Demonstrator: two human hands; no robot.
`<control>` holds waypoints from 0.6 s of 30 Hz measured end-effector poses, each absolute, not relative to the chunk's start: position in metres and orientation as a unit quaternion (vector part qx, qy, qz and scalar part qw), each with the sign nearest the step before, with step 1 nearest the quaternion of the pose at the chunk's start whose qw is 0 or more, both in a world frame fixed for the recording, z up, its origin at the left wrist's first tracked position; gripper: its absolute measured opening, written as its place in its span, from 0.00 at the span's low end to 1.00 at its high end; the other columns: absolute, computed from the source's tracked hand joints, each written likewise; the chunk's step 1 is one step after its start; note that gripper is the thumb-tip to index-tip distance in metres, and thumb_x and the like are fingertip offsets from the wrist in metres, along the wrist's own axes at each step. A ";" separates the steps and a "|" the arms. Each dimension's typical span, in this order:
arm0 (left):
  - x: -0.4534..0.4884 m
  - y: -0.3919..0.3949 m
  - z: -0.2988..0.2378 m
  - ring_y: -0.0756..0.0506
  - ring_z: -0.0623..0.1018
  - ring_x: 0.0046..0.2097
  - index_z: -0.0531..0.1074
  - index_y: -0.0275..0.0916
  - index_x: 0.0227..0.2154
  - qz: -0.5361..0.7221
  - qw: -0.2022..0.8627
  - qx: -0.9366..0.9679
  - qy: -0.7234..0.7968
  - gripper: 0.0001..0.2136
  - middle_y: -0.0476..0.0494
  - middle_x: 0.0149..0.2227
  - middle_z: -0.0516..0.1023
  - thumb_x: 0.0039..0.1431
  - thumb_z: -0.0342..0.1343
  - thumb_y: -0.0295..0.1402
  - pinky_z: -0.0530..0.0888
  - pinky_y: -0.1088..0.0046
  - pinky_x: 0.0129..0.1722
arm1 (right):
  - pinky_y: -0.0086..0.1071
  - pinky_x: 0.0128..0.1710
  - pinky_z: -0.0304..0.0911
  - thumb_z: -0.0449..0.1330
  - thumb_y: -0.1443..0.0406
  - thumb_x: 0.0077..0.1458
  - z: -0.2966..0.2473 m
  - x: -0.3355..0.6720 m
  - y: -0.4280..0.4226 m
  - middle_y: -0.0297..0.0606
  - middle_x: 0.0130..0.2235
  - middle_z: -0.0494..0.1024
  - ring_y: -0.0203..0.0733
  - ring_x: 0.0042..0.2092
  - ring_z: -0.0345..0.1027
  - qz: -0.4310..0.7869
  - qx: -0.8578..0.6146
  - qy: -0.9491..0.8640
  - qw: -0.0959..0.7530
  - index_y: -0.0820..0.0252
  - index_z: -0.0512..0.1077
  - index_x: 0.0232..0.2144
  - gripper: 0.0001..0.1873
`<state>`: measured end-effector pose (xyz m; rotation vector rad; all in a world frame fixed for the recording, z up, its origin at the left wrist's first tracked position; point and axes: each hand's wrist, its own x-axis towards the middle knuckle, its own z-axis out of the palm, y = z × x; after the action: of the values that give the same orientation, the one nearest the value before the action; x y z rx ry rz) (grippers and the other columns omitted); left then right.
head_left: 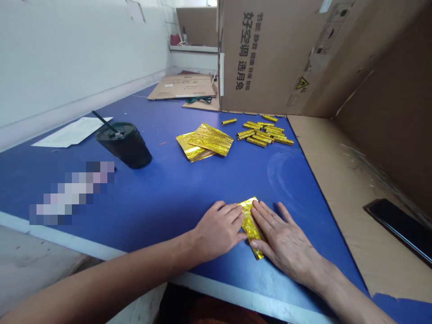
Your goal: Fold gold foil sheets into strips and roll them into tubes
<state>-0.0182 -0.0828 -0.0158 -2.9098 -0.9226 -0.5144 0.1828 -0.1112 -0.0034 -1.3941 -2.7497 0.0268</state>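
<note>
A sheet of gold foil paper (250, 224) lies on the blue table (168, 193) near its front edge, partly folded or rolled. My left hand (219, 228) rests flat on its left side, fingers stretched out. My right hand (281, 240) lies flat on its right side, fingers spread and pressing the foil down. Neither hand grips anything. Further back lies a small stack of flat gold foil sheets (205, 141), and beside it a pile of several rolled gold foil sticks (263, 132).
A dark cup with a straw (124, 144) stands at the left, with white paper (72, 132) behind it. A large cardboard box (286, 54) rises at the back, flat cardboard (337, 180) covers the right, and a black phone (398, 227) lies on it.
</note>
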 end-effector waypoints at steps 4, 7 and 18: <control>-0.021 -0.079 -0.016 0.43 0.70 0.48 0.68 0.32 0.41 -0.184 0.024 -0.939 -0.289 0.16 0.40 0.45 0.73 0.58 0.48 0.40 0.63 0.64 0.44 | 0.61 0.53 0.43 0.46 0.51 0.55 0.001 0.183 -0.115 0.49 0.57 0.60 0.56 0.58 0.51 -0.008 -0.475 -0.879 0.032 0.65 0.57 0.55 0.32; -0.024 -0.074 -0.016 0.44 0.70 0.49 0.68 0.33 0.41 -0.188 0.012 -0.944 -0.272 0.14 0.41 0.45 0.73 0.59 0.47 0.39 0.62 0.63 0.46 | 0.63 0.53 0.41 0.50 0.53 0.53 0.005 0.178 -0.117 0.47 0.55 0.63 0.59 0.57 0.52 -0.027 -0.488 -0.872 0.032 0.63 0.63 0.52 0.28; -0.005 -0.083 -0.014 0.40 0.71 0.46 0.70 0.30 0.35 -0.152 0.049 -0.937 -0.310 0.14 0.35 0.40 0.73 0.56 0.50 0.38 0.63 0.62 0.44 | 0.45 0.56 0.49 0.51 0.59 0.53 0.012 0.170 -0.105 0.56 0.57 0.58 0.50 0.59 0.50 0.023 -0.445 -0.894 0.043 0.71 0.69 0.43 0.22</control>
<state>-0.0054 -0.0835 -0.0139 -2.8556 -0.9443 -0.4635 0.1697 -0.1053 0.0124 -1.3603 -2.7346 0.0703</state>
